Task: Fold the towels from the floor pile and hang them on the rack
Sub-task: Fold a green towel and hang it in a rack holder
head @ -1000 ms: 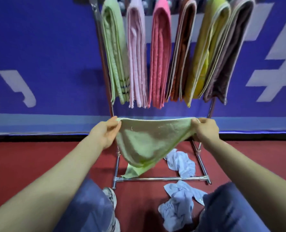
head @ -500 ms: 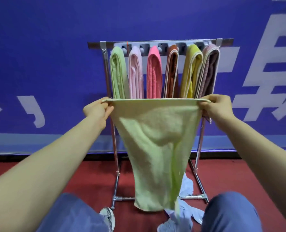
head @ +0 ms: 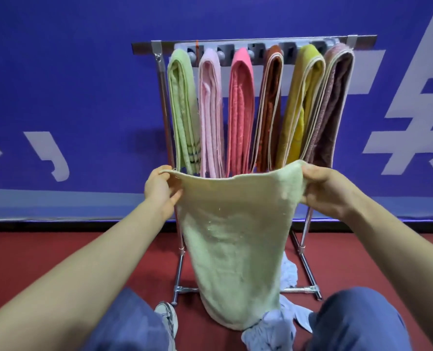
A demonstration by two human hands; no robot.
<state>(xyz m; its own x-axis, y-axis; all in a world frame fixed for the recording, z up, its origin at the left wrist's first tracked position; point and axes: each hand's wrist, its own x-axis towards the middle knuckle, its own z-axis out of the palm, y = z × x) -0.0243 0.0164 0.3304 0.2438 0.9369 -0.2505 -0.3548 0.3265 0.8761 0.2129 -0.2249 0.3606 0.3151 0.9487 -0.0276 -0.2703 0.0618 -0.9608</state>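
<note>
A deep blue wall (head: 71, 84) with large white characters fills the background, and a red floor (head: 58, 252) runs beneath it. Against the wall stands a metal rack (head: 254, 43) carrying six folded towels side by side: a green towel (head: 183, 110), a pale pink towel (head: 210, 112), a coral towel (head: 240, 110), a brown towel (head: 270, 110), a yellow towel (head: 300, 102) and a mauve towel (head: 333, 110).

You hold a light green towel (head: 235, 236) up in front of the rack, and it hangs down between your knees. Your left hand (head: 161, 191) pinches its top left corner between thumb and curled fingers. Your right hand (head: 324, 191) grips the top right corner, fingers closed round the cloth. The top edge sags slightly between your hands, and the lower end reaches a crumpled pale blue towel (head: 268, 334) on the floor. More pale blue cloth (head: 290, 274) lies beside the rack's base, partly hidden behind the held towel. Your blue trousers (head: 129, 323) frame the bottom of the view, with one shoe (head: 167, 315) beside the left knee.
</note>
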